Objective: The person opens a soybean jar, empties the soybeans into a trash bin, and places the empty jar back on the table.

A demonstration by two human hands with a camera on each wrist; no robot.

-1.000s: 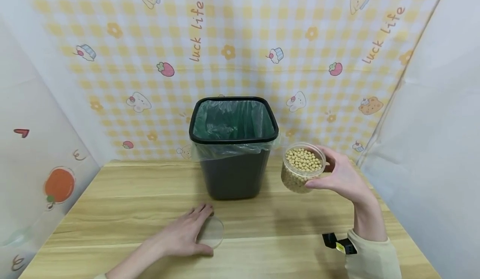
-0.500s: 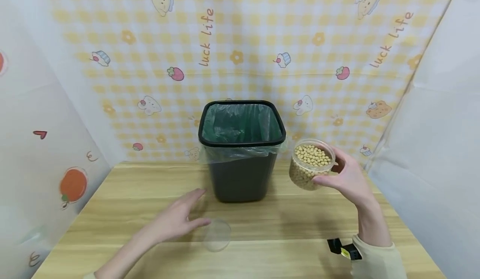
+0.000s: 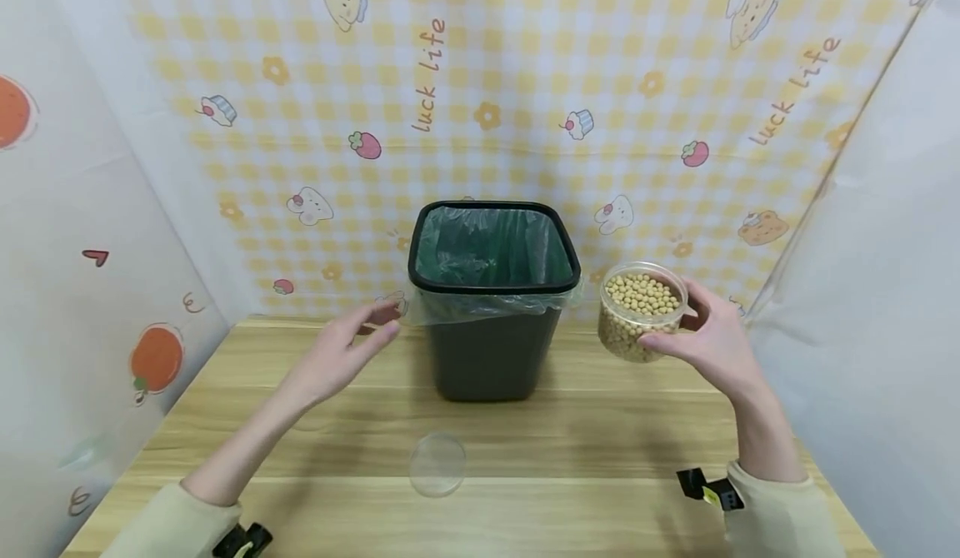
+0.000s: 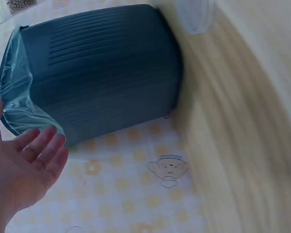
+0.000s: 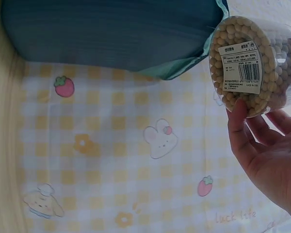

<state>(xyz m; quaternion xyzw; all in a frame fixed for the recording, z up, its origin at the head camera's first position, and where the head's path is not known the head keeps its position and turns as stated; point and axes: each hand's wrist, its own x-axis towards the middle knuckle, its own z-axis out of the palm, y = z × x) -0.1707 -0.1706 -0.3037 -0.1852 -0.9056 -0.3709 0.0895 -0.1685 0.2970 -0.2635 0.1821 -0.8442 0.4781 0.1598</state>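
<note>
In the head view my right hand [image 3: 708, 337] grips a clear jar [image 3: 637, 341] of round pale-yellow beans, probably soybeans, raised above the table at the right of the bin. The jar has no lid on, and a printed label [image 5: 241, 68] shows on its base in the right wrist view. My left hand [image 3: 341, 354] is in the air left of the bin, fingers loosely bent and holding nothing. Between the hands stands a dark bin [image 3: 487, 354] lined with a thin green bag [image 3: 491, 246]. A clear round lid [image 3: 438, 465] lies flat on the table in front of it.
The wood-grain table [image 3: 555, 516] carries the bin near its back edge. Behind it hangs a yellow checked cloth [image 3: 517, 83] with cartoon prints. White sheets [image 3: 885, 291] close off both sides.
My left hand has let go of the lid, leaving it on the table, and risen to the bin's left. The right hand has lifted the jar slightly. The head view has shifted a little.
</note>
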